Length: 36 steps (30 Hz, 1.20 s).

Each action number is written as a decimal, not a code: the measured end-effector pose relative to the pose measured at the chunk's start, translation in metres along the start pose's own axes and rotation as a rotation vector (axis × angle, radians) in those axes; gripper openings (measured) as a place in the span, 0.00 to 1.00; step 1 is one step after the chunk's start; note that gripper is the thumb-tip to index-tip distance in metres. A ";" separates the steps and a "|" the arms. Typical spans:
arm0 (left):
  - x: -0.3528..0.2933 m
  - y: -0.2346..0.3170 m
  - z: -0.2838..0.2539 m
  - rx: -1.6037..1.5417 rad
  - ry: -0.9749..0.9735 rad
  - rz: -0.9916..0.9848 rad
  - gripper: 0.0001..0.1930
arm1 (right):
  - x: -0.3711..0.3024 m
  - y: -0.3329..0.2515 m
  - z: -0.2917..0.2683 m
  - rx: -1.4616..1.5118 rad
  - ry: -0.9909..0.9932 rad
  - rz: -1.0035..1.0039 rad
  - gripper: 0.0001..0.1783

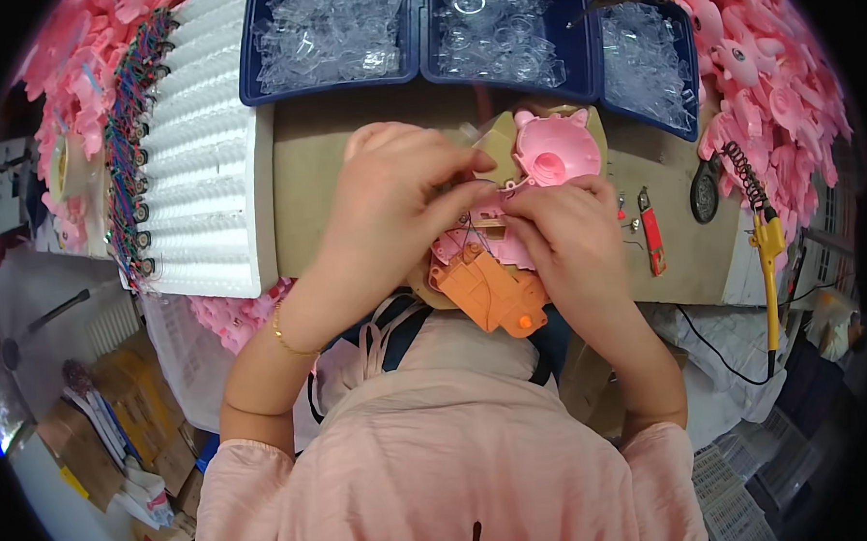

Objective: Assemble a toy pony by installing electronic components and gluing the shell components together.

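Left hand (pixel 392 200), right hand (pixel 579 240): fingers (pixel 448 163) curled, pinch unclear | 1 orange housing (pixel 485 290) | 3 blue bins (pixel 583 46)

Just on the body side of the fingers (pixel 458 208) lies the boxy housing (pixel 488 292); just beyond the right-hand ones sits the open shell (pixel 559 147). Farther beyond the fingers stand three bins (pixel 581 56) in a row, clear pieces (pixel 496 40) inside. To their left is the ridged tray (pixel 206 164), wired parts (pixel 140 191) along its outer side. To their right lie, successively outward, the hand tool (pixel 652 232) and the soldering iron (pixel 768 275), with heaped mouldings (pixel 784 100) behind.
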<state>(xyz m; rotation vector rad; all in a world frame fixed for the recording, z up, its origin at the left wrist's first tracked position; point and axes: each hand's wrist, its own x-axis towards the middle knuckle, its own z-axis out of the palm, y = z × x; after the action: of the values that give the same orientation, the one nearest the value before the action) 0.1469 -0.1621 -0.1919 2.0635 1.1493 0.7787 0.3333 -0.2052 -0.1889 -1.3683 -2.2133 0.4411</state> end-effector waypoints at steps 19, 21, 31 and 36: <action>-0.008 -0.005 0.025 0.063 0.156 0.088 0.08 | -0.003 0.003 0.000 -0.054 -0.036 0.033 0.07; -0.007 -0.006 0.024 0.049 0.150 0.089 0.08 | 0.000 0.001 0.004 -0.101 -0.045 0.003 0.07; -0.002 -0.003 0.026 -0.023 0.140 0.051 0.08 | 0.000 0.000 0.003 -0.100 -0.071 0.023 0.07; 0.002 0.001 0.023 -0.140 0.162 0.055 0.06 | 0.002 -0.006 0.007 -0.169 -0.096 0.021 0.06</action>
<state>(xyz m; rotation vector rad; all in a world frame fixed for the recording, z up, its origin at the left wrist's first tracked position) 0.1653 -0.1661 -0.2052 1.9511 1.0950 1.0395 0.3238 -0.2060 -0.1909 -1.4857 -2.3622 0.3404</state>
